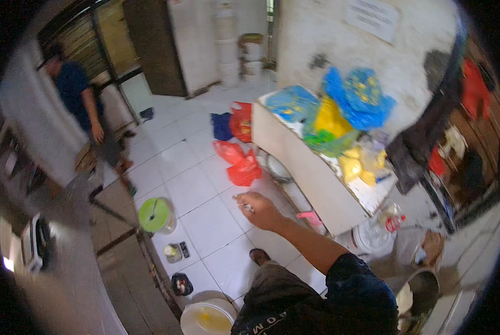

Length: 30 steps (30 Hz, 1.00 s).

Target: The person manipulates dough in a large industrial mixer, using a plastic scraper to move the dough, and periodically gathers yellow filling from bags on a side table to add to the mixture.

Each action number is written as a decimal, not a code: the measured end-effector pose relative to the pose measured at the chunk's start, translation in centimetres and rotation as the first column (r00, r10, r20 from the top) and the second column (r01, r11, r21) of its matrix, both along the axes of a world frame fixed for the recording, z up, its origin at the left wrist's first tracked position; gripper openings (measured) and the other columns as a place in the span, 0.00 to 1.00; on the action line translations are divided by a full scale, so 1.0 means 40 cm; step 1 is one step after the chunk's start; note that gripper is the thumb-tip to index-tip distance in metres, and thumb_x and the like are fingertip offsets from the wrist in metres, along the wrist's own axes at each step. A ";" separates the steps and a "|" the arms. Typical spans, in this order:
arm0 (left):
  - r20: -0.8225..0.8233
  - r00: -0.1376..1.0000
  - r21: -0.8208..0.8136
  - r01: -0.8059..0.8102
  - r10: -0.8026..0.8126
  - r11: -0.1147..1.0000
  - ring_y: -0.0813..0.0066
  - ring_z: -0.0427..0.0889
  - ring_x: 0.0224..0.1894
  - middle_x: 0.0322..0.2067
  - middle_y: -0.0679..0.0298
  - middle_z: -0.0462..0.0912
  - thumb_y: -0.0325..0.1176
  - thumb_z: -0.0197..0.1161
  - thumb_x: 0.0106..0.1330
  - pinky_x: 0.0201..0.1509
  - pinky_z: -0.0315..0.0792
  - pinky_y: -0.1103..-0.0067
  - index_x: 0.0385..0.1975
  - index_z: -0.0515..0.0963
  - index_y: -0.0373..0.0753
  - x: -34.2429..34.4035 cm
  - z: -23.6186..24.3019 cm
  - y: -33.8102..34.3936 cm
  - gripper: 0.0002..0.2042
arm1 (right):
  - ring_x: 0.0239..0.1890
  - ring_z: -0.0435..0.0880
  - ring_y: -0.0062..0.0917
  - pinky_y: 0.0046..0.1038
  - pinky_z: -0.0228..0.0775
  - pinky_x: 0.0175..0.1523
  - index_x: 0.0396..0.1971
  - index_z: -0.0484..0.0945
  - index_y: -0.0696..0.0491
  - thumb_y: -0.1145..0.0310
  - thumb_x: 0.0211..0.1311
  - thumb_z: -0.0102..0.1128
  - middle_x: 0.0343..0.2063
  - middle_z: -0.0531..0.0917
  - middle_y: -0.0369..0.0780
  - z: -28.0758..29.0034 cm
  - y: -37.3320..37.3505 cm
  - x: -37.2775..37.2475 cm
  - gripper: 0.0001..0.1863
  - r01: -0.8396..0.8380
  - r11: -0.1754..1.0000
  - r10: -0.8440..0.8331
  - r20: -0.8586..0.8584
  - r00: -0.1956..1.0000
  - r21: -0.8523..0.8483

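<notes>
My right hand [259,211] reaches out over the white tiled floor, its arm coming from the dark sleeve at lower right. The fingers are curled, and a small whitish thing [249,208] shows in them, too small and blurred to name. Just beyond the hand lie red plastic bags [243,169] on the floor. To its right stands a long white counter [311,167] with bags on top. My left hand is out of sight.
A green-lidded bucket [156,215], a small jar [172,252] and a black bag [181,284] line the floor at left. Near me stands a white bucket [208,318] with yellow contents. Another person [78,95] stands at far left. Blue and yellow bags [331,120] cover the counter.
</notes>
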<state>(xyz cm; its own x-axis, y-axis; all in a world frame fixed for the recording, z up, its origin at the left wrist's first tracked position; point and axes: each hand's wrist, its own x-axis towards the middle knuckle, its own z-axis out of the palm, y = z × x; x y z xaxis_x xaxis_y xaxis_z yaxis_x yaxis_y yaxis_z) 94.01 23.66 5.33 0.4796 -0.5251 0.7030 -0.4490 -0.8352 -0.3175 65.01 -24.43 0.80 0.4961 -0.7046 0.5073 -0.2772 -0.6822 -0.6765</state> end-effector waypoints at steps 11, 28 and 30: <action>-0.748 0.295 -0.176 0.776 -0.595 0.605 0.45 0.64 0.53 0.48 0.48 0.70 0.37 0.57 0.58 0.57 0.56 0.57 0.47 0.70 0.33 -0.237 -0.257 -0.749 0.19 | 0.29 0.79 0.33 0.32 0.70 0.37 0.34 0.77 0.54 0.64 0.53 0.54 0.27 0.80 0.44 -0.046 -0.245 -0.507 0.12 0.655 0.661 -0.655 -0.146 0.742 0.366; -0.909 0.032 -0.246 0.763 -0.415 0.597 0.50 0.69 0.46 0.40 0.48 0.74 0.31 0.58 0.55 0.53 0.61 0.63 0.39 0.73 0.33 -0.350 -0.326 -1.335 0.13 | 0.40 0.77 0.38 0.39 0.71 0.41 0.39 0.76 0.51 0.71 0.46 0.54 0.35 0.79 0.45 -0.215 -0.845 -0.559 0.16 0.708 0.704 -0.520 -0.720 0.459 -0.058; -0.905 0.015 -0.258 0.776 -0.426 0.575 0.50 0.70 0.46 0.39 0.48 0.74 0.32 0.58 0.55 0.52 0.62 0.64 0.39 0.73 0.34 -0.319 -0.355 -1.395 0.13 | 0.38 0.78 0.39 0.39 0.71 0.41 0.38 0.77 0.51 0.71 0.47 0.53 0.33 0.79 0.46 -0.244 -0.873 -0.575 0.15 0.708 0.706 -0.470 -0.746 0.472 0.003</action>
